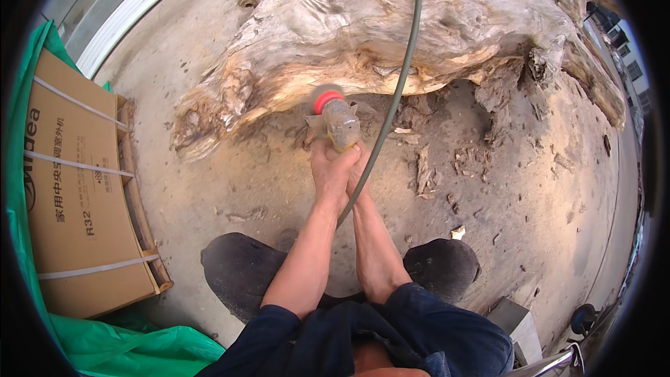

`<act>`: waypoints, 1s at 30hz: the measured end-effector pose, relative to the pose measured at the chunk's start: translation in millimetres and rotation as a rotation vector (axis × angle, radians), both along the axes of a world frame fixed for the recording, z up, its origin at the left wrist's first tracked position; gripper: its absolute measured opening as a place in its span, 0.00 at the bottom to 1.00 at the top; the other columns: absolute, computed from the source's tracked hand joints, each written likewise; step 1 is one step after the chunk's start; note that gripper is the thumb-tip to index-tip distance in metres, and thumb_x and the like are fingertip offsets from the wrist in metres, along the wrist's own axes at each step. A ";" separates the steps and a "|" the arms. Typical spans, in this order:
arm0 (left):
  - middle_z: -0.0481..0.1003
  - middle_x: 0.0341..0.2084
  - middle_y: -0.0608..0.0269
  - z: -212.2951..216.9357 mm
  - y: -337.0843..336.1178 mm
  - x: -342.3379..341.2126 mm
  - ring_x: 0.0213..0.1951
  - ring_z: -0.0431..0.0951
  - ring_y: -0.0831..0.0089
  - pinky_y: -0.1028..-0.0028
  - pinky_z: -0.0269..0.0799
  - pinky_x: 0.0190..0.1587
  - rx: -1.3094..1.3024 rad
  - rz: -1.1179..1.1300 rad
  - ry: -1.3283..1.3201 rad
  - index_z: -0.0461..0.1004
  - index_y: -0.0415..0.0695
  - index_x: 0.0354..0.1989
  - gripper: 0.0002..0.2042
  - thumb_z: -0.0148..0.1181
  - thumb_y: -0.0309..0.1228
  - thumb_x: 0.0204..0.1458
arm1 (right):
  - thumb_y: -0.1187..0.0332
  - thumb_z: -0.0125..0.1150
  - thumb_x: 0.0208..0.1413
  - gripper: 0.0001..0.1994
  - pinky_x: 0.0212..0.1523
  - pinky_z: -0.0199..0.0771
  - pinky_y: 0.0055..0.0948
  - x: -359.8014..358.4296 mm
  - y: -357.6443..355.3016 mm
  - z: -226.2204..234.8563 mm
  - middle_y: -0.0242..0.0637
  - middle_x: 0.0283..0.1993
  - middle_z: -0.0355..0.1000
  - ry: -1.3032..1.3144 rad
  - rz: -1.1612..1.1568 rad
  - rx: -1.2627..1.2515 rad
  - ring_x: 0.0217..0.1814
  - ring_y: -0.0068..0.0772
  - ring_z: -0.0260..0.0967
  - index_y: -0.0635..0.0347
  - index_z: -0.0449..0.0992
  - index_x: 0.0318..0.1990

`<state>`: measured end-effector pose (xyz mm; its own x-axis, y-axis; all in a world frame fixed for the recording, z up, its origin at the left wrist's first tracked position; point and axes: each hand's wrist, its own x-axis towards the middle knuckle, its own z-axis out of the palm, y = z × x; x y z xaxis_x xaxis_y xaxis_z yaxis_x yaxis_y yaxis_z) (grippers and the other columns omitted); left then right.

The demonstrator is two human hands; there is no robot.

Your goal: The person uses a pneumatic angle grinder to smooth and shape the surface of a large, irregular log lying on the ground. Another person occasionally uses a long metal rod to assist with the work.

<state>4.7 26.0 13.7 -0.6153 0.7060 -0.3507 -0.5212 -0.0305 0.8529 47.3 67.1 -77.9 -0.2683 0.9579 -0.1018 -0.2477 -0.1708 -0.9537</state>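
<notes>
Both of my hands are wrapped round a dusty hand-held power grinder with a round red head. My left hand grips its near end, and my right hand closes round it from the other side, the two touching. A grey blurred disc at the red head meets the lower edge of a big weathered log, where pale, freshly bared wood shows. A green hose runs over the log and down past my right wrist; where it joins the tool is hidden.
Bark pieces and chips lie on the concrete floor below the log. To the left stands a strapped cardboard box on a wooden pallet, with green sheeting around it. A grey block sits at the lower right.
</notes>
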 end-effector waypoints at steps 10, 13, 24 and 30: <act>0.74 0.42 0.53 -10.9 28.1 28.0 0.44 0.77 0.68 0.69 0.75 0.47 -0.015 -0.179 -0.003 0.69 0.32 0.54 0.28 0.71 0.30 0.45 | 0.67 0.61 0.64 0.07 0.35 0.68 0.27 37.6 27.0 -43.8 0.26 0.37 0.66 0.019 -0.095 -0.100 0.38 0.20 0.63 0.59 0.70 0.40; 0.74 0.38 0.58 -11.9 23.1 16.7 0.40 0.78 0.71 0.71 0.76 0.42 0.001 -0.102 0.015 0.69 0.34 0.51 0.26 0.73 0.32 0.47 | 0.67 0.64 0.62 0.09 0.37 0.69 0.27 18.8 16.7 -26.9 0.26 0.38 0.67 0.032 -0.121 -0.008 0.39 0.20 0.64 0.60 0.71 0.42; 0.73 0.44 0.57 -9.2 -2.6 -3.3 0.45 0.77 0.71 0.69 0.75 0.50 -0.064 -0.054 0.047 0.68 0.35 0.54 0.25 0.69 0.28 0.49 | 0.68 0.66 0.59 0.14 0.46 0.72 0.29 -11.5 -11.0 32.6 0.32 0.46 0.74 -0.045 0.082 0.096 0.46 0.25 0.70 0.61 0.75 0.51; 0.73 0.47 0.55 -2.0 -17.7 -21.5 0.49 0.76 0.68 0.68 0.72 0.53 0.079 0.068 -0.039 0.68 0.35 0.57 0.26 0.67 0.25 0.48 | 0.67 0.70 0.52 0.18 0.44 0.73 0.35 -24.6 -19.5 73.5 0.38 0.40 0.77 -0.128 0.103 0.142 0.44 0.29 0.71 0.63 0.74 0.48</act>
<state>-16.8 8.2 11.8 -0.6498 0.6891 -0.3208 -0.5486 -0.1332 0.8254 22.7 47.6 -4.5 -0.3594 0.9332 -0.0071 -0.1115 -0.0505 -0.9925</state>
